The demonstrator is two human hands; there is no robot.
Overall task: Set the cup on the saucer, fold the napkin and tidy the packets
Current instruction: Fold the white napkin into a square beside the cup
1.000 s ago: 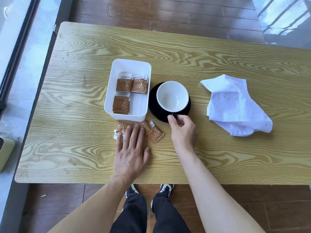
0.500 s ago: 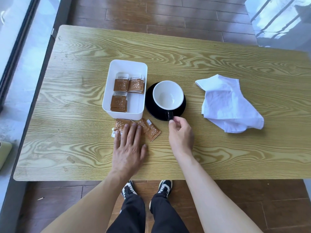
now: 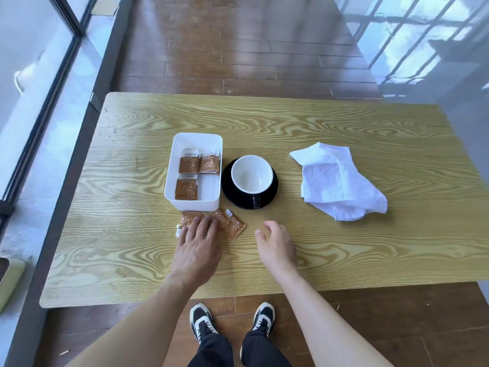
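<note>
A white-lined cup (image 3: 251,176) with a black handle stands upright on the black saucer (image 3: 270,196) at the table's middle. A crumpled white napkin (image 3: 336,181) lies to its right. Left of the saucer a white tray (image 3: 195,140) holds several brown packets (image 3: 188,165). More loose brown packets (image 3: 234,226) lie on the table just in front of the tray. My left hand (image 3: 197,247) lies flat with its fingertips on those loose packets. My right hand (image 3: 276,245) hovers near the table below the saucer, fingers loosely curled, holding nothing.
The wooden table (image 3: 344,255) has its near edge just above my shoes (image 3: 203,323). A glass door frame runs along the left, wooden floor lies beyond the far edge, and a pale green object (image 3: 10,282) sits at the far left.
My right hand has let go of the cup's handle and drawn back toward me. The left hand stays on the loose packets. The camera has tilted up and back.
</note>
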